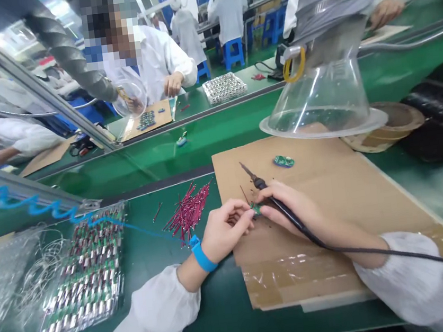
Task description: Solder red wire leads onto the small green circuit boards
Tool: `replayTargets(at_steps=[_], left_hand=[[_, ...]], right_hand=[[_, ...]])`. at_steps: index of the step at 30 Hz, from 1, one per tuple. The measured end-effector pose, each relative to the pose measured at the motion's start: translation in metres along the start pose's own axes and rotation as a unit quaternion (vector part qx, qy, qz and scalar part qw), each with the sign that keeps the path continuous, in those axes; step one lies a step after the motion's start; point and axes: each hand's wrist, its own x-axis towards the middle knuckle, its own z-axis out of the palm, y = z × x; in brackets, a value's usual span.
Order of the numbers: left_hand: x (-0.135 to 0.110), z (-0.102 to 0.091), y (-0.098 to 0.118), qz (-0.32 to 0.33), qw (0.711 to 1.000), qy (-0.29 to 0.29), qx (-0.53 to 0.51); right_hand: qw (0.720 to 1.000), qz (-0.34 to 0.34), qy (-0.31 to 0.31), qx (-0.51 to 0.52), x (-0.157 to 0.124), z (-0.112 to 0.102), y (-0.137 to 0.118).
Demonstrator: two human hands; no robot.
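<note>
As a small green board (255,209) is pinched by the left hand (228,228) over the cardboard (332,222), a soldering iron (284,210) is gripped in the right hand (295,203), tip raised; were it swung inward, the left could be burned!

The scene was brightly lit, with glints on the clear hood (318,99) and the tape (305,272). Far workers (230,9) looked soft, left-edge trays (3,289) smeared, and blocky pixelation masked patches.
</note>
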Motion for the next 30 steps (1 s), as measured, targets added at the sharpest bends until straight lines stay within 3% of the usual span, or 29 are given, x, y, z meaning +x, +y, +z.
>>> replayTargets(at_steps=[3,8,14,19,26,30], left_hand=[[0.0,0.004,0.002,0.021,0.999,-0.018,0.028],[0.001,0.005,0.006,0.06,0.994,-0.028,0.082],[0.004,0.007,0.009,0.071,0.995,-0.02,0.064],[0.009,0.008,0.007,0.092,0.996,-0.006,0.006],[0.014,0.006,0.014,0.13,0.971,-0.047,0.194],[0.016,0.008,0.014,0.095,0.978,-0.039,0.182]], right_hand=[[0.999,-0.03,0.003,0.024,-0.001,-0.001,-0.001],[0.998,-0.012,0.009,0.058,0.001,-0.008,-0.012],[0.995,-0.015,0.038,0.088,0.0,-0.009,-0.011],[0.998,-0.014,0.03,0.06,-0.001,-0.01,-0.005],[0.997,-0.028,0.034,-0.06,-0.003,-0.015,-0.003],[0.996,-0.002,0.039,-0.08,-0.003,-0.016,-0.005]])
